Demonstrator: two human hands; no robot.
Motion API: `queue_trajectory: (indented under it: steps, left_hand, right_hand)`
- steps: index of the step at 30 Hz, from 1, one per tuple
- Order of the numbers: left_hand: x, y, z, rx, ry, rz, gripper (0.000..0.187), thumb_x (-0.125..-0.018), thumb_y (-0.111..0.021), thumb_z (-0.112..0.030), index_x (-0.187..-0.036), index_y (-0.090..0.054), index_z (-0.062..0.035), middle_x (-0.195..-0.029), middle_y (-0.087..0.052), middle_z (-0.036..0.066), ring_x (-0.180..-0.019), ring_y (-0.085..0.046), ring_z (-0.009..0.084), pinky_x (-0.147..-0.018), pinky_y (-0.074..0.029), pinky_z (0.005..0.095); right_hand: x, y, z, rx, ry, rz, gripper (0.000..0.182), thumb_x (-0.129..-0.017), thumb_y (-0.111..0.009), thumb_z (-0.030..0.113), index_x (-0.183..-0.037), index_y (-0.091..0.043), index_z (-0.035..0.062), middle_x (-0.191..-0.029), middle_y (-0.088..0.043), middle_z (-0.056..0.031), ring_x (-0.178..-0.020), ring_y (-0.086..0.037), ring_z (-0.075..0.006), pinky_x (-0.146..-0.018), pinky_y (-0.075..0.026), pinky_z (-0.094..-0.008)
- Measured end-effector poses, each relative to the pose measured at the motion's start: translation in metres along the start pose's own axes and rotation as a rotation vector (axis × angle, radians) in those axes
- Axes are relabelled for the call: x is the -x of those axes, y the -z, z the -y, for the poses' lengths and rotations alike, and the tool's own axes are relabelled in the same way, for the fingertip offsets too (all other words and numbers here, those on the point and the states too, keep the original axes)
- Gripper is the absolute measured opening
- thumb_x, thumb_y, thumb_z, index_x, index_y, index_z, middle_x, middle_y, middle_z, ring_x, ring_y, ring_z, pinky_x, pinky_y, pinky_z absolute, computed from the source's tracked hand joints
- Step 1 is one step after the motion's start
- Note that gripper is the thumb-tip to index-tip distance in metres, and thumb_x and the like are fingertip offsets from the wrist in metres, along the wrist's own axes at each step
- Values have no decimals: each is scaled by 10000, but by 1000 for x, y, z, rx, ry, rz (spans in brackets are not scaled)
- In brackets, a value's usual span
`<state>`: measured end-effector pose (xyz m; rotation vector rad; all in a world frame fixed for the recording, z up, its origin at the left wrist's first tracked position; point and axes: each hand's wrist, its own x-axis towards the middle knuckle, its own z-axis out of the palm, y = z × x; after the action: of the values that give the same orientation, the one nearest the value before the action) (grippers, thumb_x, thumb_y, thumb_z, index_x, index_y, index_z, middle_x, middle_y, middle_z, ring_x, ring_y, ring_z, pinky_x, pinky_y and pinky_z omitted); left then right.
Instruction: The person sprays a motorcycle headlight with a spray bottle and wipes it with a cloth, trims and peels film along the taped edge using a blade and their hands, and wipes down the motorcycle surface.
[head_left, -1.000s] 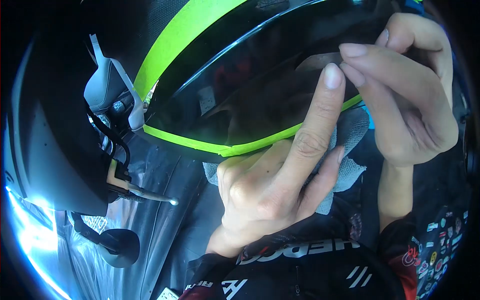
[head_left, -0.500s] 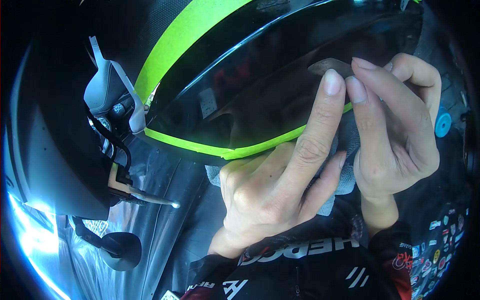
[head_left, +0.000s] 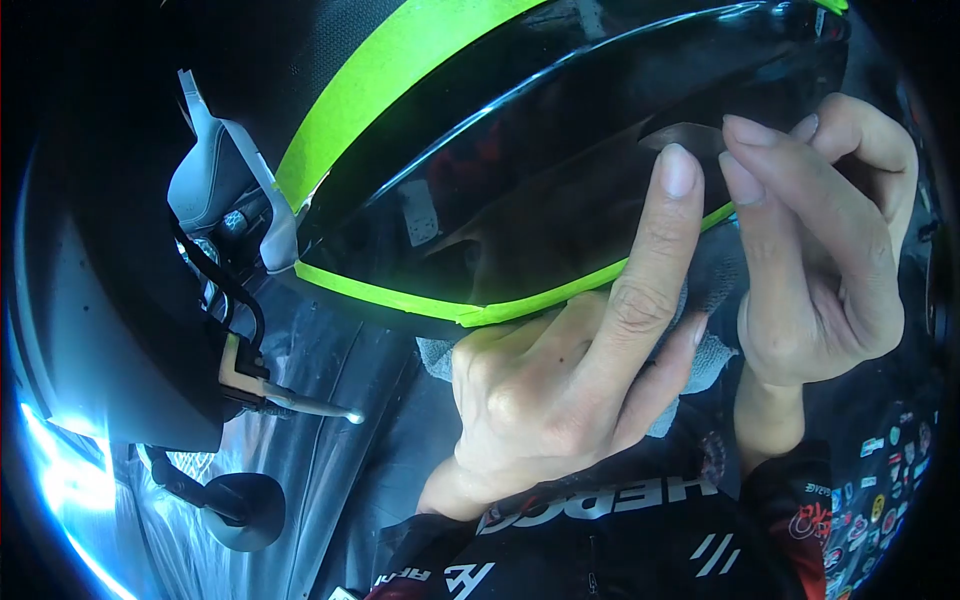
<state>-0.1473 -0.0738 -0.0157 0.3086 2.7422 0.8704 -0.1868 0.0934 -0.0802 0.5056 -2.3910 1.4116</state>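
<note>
Head view, close-up. Your left hand (head_left: 560,390) presses its index fingertip (head_left: 678,170) flat on the glossy black motorcycle panel (head_left: 520,180), other fingers curled w/ a grey microfibre cloth (head_left: 700,340) bunched behind, prob. kept handy. Your right hand (head_left: 820,260) pinches thumb & fingers together at the panel's cut-out, just above the green masking tape (head_left: 420,300) lining the lower edge; what it grips, if anything, can't be told.
</note>
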Motion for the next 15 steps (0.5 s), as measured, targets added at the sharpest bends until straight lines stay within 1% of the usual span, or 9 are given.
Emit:
queue_trajectory:
  steps: [4,9,11,12,14,15]
  left_hand:
    - [3,-1,1,16,-4,1,761,-742,-798,-108,-1394,-479,118,-960,-745,211,-769,-754,243,-772,-579,313]
    - [6,-4,3,19,-22,-31,767,-741,-803,-119,-1393,-478,122,-958,-745,212,-763,-755,244,-766,-580,317]
    - [8,-7,6,18,-29,-74,723,-755,-789,-129,-1393,-510,66,-850,-699,136,-660,-683,201,-736,-578,309]
    - [10,-11,8,22,-30,-114,683,-767,-774,-136,-1393,-542,9,-744,-654,61,-555,-610,158,-705,-575,299]
    - [13,-15,11,25,-36,-161,655,-777,-760,-141,-1397,-570,-46,-640,-609,-11,-454,-541,116,-675,-572,291]
    - [13,-16,12,22,-41,-169,663,-775,-761,-140,-1400,-565,-44,-643,-610,-10,-457,-544,117,-676,-571,293]
  right_hand:
    - [-2,3,-14,-31,132,46,327,-670,-732,-146,-971,-732,-21,-901,-701,-115,-879,-547,-204,-736,-456,-262]
    - [-5,4,-10,-8,134,79,316,-642,-739,-135,-938,-737,-22,-904,-699,-125,-879,-547,-207,-741,-456,-267]
    - [-5,1,-9,-4,144,70,315,-638,-743,-131,-933,-740,-20,-902,-692,-124,-871,-548,-206,-740,-454,-265]
    - [-4,1,-8,-3,144,66,315,-637,-745,-129,-931,-741,-18,-903,-687,-124,-867,-548,-205,-739,-454,-264]
    - [-3,0,-7,-7,119,55,319,-638,-749,-127,-935,-745,-11,-911,-676,-124,-859,-548,-200,-735,-452,-261]
    - [-2,-1,-6,-11,105,45,321,-640,-751,-126,-938,-747,-7,-916,-671,-124,-855,-548,-197,-733,-451,-259]
